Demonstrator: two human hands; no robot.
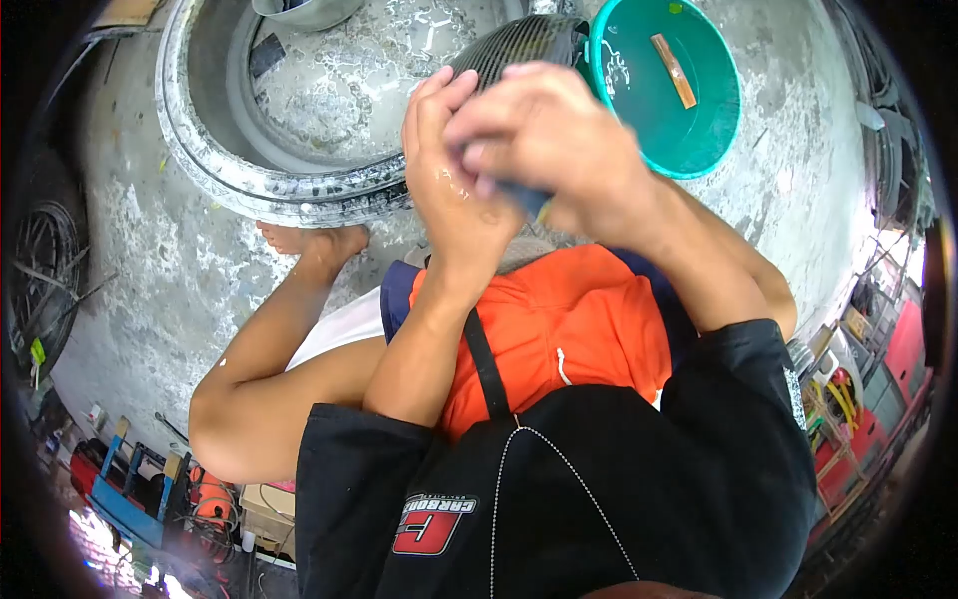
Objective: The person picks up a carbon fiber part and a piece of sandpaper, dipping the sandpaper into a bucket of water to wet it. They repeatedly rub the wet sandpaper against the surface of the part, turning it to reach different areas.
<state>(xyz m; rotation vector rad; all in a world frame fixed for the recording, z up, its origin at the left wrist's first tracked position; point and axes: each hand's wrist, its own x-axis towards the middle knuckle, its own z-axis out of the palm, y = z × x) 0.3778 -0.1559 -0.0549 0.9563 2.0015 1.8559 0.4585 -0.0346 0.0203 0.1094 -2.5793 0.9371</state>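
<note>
Both hands (499, 165) around blue object (529, 200)

- A small dark blue piece (530, 201), mostly hidden: my right hand (549, 140) is closed round it and my wet left hand (454, 170) is pressed against it. Only its lower tip shows.
- A black ribbed curved piece (519, 42) lies just beyond my fingertips, beside the green plastic basin (699, 150).

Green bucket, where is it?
In the head view, the green bucket sits on the concrete floor at the upper right, just beyond the right hand, next to the black ribbed grille.
</note>
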